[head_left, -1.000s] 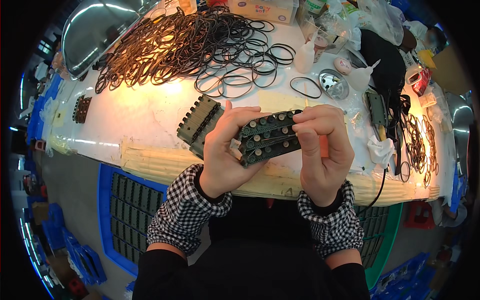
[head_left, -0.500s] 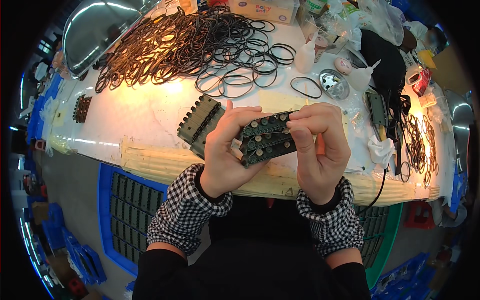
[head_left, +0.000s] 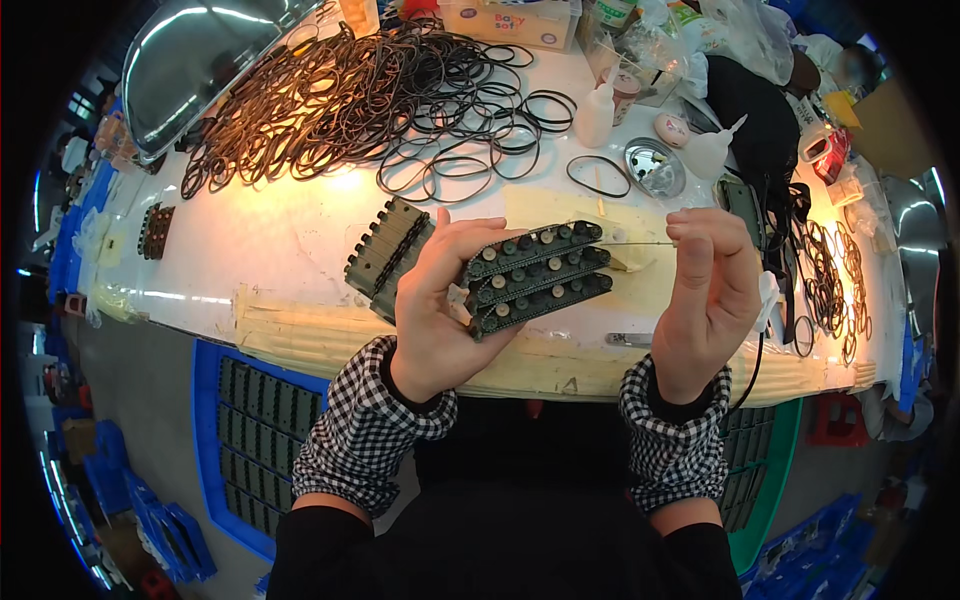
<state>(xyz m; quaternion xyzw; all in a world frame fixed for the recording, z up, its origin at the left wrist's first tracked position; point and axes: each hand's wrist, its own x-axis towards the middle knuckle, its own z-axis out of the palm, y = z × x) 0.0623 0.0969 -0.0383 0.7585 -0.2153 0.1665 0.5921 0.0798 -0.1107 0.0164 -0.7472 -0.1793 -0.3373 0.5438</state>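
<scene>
Three dark green strips with rows of small round rollers lie side by side in my left hand, its thumb and fingers closed around their left ends. To their right, my right hand is raised, thumb and fingertips pinching a thin, straight, dark wire-like piece. This piece points left toward the end of the upper strip; whether it touches the strip I cannot tell. Just behind my left hand, a group of flat grey-green strips with dark knobs rests on the table, partly covered by the hand.
A large heap of thin black rubber loops covers the back of the table. Squeeze bottles, a round metal dish and bags stand back right. A small metal tool lies near the front edge. Below, a blue tray holds similar strips.
My right hand has moved right, away from the strips, and the thin wire-like piece now shows in its fingers. My left hand still holds the strips, their rollers more exposed.
</scene>
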